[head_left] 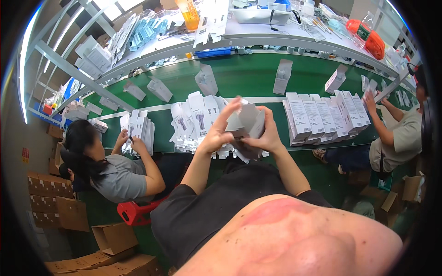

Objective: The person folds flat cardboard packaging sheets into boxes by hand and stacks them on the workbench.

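Carton blank point(245, 120), white, half-erected, sits at frame centre, held off the green counter point(248, 76) so both sides stay reachable. Left hand point(220, 133) grips its 9 o'clock edge, fingers raised along a flap; right hand point(266, 133) clamps the 3 o'clock side. Flat blanks point(195, 122) fanned at 9 o'clock, finished boxes point(322, 117) racked at 3, both within reach.
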Motion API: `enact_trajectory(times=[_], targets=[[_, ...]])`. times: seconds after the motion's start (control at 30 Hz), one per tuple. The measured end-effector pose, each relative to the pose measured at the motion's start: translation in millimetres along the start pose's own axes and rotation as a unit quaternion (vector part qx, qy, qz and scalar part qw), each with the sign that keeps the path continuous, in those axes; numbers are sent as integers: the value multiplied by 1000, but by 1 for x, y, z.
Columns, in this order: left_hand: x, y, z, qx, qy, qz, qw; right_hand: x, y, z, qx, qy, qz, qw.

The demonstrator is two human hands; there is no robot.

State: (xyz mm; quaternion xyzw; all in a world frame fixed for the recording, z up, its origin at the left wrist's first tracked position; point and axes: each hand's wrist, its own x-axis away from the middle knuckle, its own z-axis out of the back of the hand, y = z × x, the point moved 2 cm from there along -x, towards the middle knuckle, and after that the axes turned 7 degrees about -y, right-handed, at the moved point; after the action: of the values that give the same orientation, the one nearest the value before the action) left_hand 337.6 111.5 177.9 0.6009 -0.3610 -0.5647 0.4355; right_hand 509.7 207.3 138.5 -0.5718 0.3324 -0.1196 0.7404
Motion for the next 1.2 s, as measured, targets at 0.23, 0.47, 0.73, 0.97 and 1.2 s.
enact_trajectory(times=[0.23, 0.47, 0.73, 0.97, 1.2], targets=[[-20, 2, -25, -283, -4, -237, 929, -8, -49, 5, -147, 43, 69, 986], [-13, -24, -51, 77, 53, -74, 993, -1, -69, 2, -35, 90, -10, 995], [-9, -7, -51, 123, -51, 141, 981, 10, -43, -5, -129, 124, 23, 984], [-8, -6, -63, 70, -10, 14, 997, 8, -50, -1, -55, 128, -85, 987], [4, -25, -66, 36, -12, 14, 999, 11, -46, 0, -6, 125, -83, 989]])
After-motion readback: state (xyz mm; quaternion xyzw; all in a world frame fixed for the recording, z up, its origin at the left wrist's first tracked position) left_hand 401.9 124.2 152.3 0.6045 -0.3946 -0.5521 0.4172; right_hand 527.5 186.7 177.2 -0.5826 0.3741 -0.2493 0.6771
